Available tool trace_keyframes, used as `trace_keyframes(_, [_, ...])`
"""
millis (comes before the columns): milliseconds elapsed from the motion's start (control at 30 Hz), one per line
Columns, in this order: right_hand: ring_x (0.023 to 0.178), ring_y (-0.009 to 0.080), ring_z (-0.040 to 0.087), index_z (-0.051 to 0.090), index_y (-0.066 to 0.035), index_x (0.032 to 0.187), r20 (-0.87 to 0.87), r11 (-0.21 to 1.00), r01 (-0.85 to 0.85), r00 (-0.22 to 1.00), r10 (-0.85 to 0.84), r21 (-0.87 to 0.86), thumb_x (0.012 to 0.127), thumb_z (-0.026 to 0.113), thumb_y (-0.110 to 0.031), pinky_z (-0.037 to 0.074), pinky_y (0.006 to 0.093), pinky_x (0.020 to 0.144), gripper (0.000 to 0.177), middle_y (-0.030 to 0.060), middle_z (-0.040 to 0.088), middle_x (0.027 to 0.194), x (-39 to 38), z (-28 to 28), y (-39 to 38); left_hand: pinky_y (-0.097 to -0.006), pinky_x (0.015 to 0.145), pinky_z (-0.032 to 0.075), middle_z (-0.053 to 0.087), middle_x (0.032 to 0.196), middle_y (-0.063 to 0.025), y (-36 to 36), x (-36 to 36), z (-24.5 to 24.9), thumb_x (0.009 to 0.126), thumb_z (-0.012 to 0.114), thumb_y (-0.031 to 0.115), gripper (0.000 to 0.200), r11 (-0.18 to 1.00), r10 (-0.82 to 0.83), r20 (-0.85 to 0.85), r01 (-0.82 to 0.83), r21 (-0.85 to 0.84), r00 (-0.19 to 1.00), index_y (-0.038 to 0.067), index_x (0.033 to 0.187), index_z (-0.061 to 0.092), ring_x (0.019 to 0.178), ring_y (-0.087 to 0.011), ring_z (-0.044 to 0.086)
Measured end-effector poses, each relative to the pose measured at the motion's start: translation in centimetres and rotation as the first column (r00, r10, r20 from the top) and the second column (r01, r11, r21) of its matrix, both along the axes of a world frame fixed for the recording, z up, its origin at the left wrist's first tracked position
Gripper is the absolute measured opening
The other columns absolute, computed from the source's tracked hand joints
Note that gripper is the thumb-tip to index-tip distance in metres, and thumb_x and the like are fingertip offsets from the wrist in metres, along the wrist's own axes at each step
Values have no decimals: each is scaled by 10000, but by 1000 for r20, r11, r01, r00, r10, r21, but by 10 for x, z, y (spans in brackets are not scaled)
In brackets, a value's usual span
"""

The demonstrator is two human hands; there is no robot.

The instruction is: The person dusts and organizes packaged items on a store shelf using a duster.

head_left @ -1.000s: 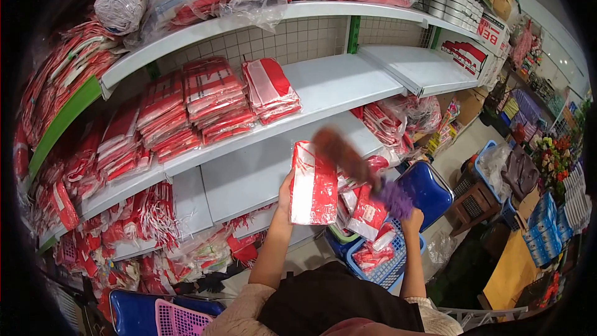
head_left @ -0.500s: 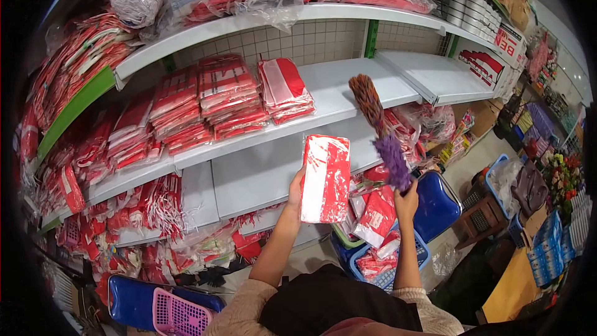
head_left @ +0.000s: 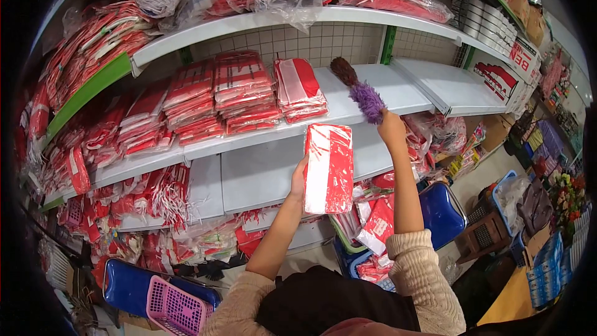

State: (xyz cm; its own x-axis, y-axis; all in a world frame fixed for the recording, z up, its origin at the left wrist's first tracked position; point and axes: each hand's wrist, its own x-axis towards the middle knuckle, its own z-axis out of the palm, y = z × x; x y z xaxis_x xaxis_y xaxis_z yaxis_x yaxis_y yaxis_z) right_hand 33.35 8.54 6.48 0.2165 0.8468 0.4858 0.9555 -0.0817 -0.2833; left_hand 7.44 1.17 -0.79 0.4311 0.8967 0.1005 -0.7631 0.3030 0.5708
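A flat red-and-white packet [head_left: 328, 168] is held upright in front of the lower white shelf [head_left: 261, 174], just under the edge of the middle shelf [head_left: 398, 90]. Its left edge is gripped by the left hand [head_left: 299, 182]. Only the thumb side and heel of that hand are seen — the fingers are hidden behind the packet and are probably curled around its back. Any print under the glossy wrap cannot be read.

Just above and to the right, a feather duster [head_left: 359, 91] is clasped in the right hand [head_left: 392, 128], which is closed into a fist; the handle is covered entirely by it. The purple tuft sits against the hand and the brown tip is laid over the middle shelf, near a stack of red-and-white packets [head_left: 301, 90] — whether the tip touches the board cannot be told. Further stacks [head_left: 242, 90] are ranged to the left. A blue plastic container [head_left: 443, 211] is seen just beside the right forearm, and a pink basket [head_left: 175, 306] lies at the lower left.
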Motion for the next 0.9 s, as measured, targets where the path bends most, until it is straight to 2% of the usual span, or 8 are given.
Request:
trace_keyframes(200, [938,299,472,554,-45,1103,132,883,62,981,-139,466,742,572,-111,443,417,708,368,179,510,958,-54,27,-73,-336,826,471,569,1067,-134,-1,-8,13,899,394,358,443,999,30,-28,-29,19,999,10,1163,466,923,-225,580])
trace_keyframes(267, [833,254,521,540,-51,1121,8,863,-90,995,99,498,794,563,-143,438,366,653,340,148,546,892,-66,5,-84,-337,825,472,569,1066,-134,2,-8,18,902,388,356,442,999,38,-13,-38,29,999,10,1165,463,924,-226,580])
trace_keyframes(333, [709,168,552,534,-36,1121,-610,934,-272,707,358,232,825,578,-183,435,292,616,333,105,586,803,-90,3,-106,-339,824,473,569,1065,-132,-1,-5,34,906,380,353,439,997,70,-7,-70,37,998,9,1169,459,926,-225,579])
trace_keyframes(433, [696,76,556,519,56,1098,-830,828,-340,188,525,446,843,567,-113,445,214,600,310,81,620,831,-111,-19,-105,-337,840,464,565,1079,-126,2,-6,53,912,366,348,435,997,51,8,-52,61,999,12,1173,457,948,-218,572])
trace_keyframes(667, [761,115,572,530,76,1073,-707,714,-229,124,696,662,829,564,-61,453,225,661,282,127,625,877,-114,14,-27,-325,950,366,452,1247,-137,37,-13,96,893,448,301,516,951,208,-193,-152,269,959,-13,1286,331,1128,-235,456])
trace_keyframes(767, [789,137,589,531,92,1076,-668,673,-284,131,733,683,814,571,-51,464,241,680,301,154,632,908,-114,32,35,-331,1017,261,235,1394,-183,51,-17,109,839,558,269,748,797,528,-343,-314,516,777,-39,1366,124,1284,-251,257])
trace_keyframes(867, [798,163,604,542,101,1058,-655,692,-359,240,717,626,795,589,-67,471,258,687,316,180,635,920,-119,42,99,-343,1007,279,227,1383,-220,87,-24,87,804,599,324,850,450,877,-359,-288,845,319,-47,1365,80,1262,-284,293])
trace_keyframes(900, [793,177,612,550,93,1055,-677,722,-366,267,686,588,780,605,-84,473,268,690,332,185,638,904,-121,40,122,-366,1002,289,269,1351,-249,66,-27,108,777,624,355,829,507,853,-428,-283,814,297,-63,1341,183,1248,-331,309])
